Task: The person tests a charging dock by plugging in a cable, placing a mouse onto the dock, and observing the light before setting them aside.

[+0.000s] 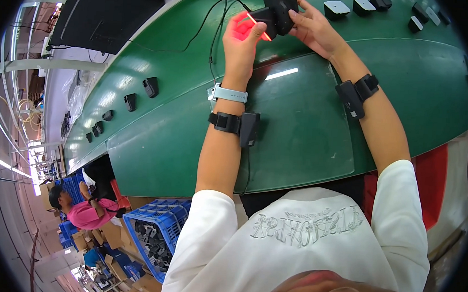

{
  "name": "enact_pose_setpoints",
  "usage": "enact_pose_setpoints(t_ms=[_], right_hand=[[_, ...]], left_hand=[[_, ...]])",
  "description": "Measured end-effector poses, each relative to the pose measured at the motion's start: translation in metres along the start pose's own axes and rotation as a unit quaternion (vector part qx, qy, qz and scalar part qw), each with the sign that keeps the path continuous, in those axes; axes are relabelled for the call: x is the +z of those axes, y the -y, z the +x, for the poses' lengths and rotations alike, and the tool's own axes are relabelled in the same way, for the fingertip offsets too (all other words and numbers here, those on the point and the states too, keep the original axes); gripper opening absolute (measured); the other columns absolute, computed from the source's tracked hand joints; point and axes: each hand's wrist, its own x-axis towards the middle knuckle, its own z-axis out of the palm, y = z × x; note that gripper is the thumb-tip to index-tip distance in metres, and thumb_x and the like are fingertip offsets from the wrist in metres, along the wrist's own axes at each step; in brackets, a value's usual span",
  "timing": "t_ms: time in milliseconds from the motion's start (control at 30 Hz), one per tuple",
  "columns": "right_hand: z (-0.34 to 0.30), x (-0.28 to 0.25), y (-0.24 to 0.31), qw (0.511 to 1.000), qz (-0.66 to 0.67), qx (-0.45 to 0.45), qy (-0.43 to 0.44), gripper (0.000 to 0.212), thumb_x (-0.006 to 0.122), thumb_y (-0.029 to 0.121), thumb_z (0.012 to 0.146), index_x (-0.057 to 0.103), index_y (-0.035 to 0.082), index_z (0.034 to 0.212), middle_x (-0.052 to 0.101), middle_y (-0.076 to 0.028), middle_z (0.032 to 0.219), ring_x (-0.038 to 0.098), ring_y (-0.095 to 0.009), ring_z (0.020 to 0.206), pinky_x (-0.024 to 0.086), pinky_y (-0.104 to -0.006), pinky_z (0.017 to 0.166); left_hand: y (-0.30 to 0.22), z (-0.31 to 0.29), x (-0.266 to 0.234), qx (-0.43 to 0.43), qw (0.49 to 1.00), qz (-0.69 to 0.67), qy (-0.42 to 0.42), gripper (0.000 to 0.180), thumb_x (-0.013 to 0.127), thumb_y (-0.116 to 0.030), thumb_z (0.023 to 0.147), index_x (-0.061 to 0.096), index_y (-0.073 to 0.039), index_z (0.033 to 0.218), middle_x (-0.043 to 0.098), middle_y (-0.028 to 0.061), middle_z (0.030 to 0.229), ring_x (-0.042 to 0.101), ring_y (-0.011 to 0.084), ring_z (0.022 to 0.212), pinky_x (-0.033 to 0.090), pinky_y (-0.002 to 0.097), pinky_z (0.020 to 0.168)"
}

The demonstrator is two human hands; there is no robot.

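At the far side of the green table, my left hand (241, 39) closes its thumb and fingers on a small black boxy part (264, 20). Red light washes over those fingers, and a bright red line crosses near the thumb tip. My right hand (317, 29) grips the edge of a larger, rounded black device (281, 7), thumb on its near face. The device and the boxy part touch or overlap; whether they are joined I cannot tell. A thin black cable (221, 3) runs up close to my left fingers. The device's top is cut off by the frame.
Black blocks with pale tops (336, 9) stand at the far right. Several small black parts (150, 87) line the table's left side. A dark monitor (108, 12) is at the upper left. A clear sheet (304, 134) covers the near middle. Below left are a blue crate (178, 217) of parts and a person in pink (88, 212).
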Motion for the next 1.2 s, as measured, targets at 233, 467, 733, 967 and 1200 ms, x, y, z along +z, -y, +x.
enact_pose_setpoints(t_ms=[233, 467, 733, 967, 1200], right_hand=[[-0.002, 0.0, 0.003, 1.0, 0.014, 0.002, 0.017, 0.048, 0.066, 0.008, 0.098, 0.044, 0.008, 0.141, 0.064, -0.01, 0.121, 0.067, -0.018, 0.106, 0.056, -0.0335, 0.091], [-0.003, 0.01, 0.009, 0.992, -0.121, -0.037, 0.025, 0.058, 0.073, 0.004, 0.092, 0.043, 0.006, 0.142, 0.061, -0.011, 0.127, 0.063, -0.019, 0.111, 0.053, -0.0327, 0.095], [-0.017, 0.041, 0.01, 0.822, -0.534, -0.197, -0.03, 0.066, 0.079, 0.013, 0.088, 0.044, 0.0, 0.143, 0.061, -0.01, 0.129, 0.061, -0.019, 0.116, 0.05, -0.0326, 0.098], [-0.019, 0.042, -0.001, 0.757, -0.59, -0.271, -0.074, 0.083, 0.092, 0.035, 0.07, 0.053, 0.009, 0.138, 0.066, -0.008, 0.124, 0.062, -0.023, 0.105, 0.05, -0.0362, 0.097], [-0.018, 0.038, -0.004, 0.768, -0.577, -0.264, -0.089, 0.084, 0.093, 0.037, 0.069, 0.054, 0.006, 0.136, 0.067, -0.009, 0.12, 0.064, -0.022, 0.106, 0.051, -0.035, 0.095]], left_hand=[[-0.002, -0.002, 0.005, -0.011, 0.998, -0.065, 0.016, 0.059, 0.08, 0.0, 0.084, 0.048, 0.003, 0.134, 0.066, 0.0114, 0.108, 0.067, 0.0176, 0.095, 0.056, 0.029, 0.084], [0.0, -0.001, 0.009, 0.045, 0.999, 0.021, 0.0, 0.062, 0.083, 0.003, 0.079, 0.048, 0.005, 0.13, 0.065, 0.0105, 0.106, 0.066, 0.017, 0.093, 0.056, 0.0287, 0.085], [0.004, -0.001, -0.003, -0.048, 0.996, -0.072, 0.026, 0.034, 0.064, 0.002, 0.096, 0.052, 0.003, 0.128, 0.065, 0.0072, 0.107, 0.066, 0.0165, 0.096, 0.056, 0.0294, 0.086], [0.002, -0.002, 0.002, -0.025, 0.986, -0.117, 0.112, 0.025, 0.065, -0.001, 0.097, 0.055, 0.002, 0.12, 0.066, 0.0082, 0.113, 0.068, 0.0166, 0.099, 0.056, 0.0299, 0.09], [0.004, -0.001, -0.007, -0.024, 0.99, -0.069, 0.121, 0.034, 0.059, 0.008, 0.092, 0.055, 0.003, 0.125, 0.064, 0.0055, 0.11, 0.065, 0.0094, 0.088, 0.052, 0.0219, 0.074]])
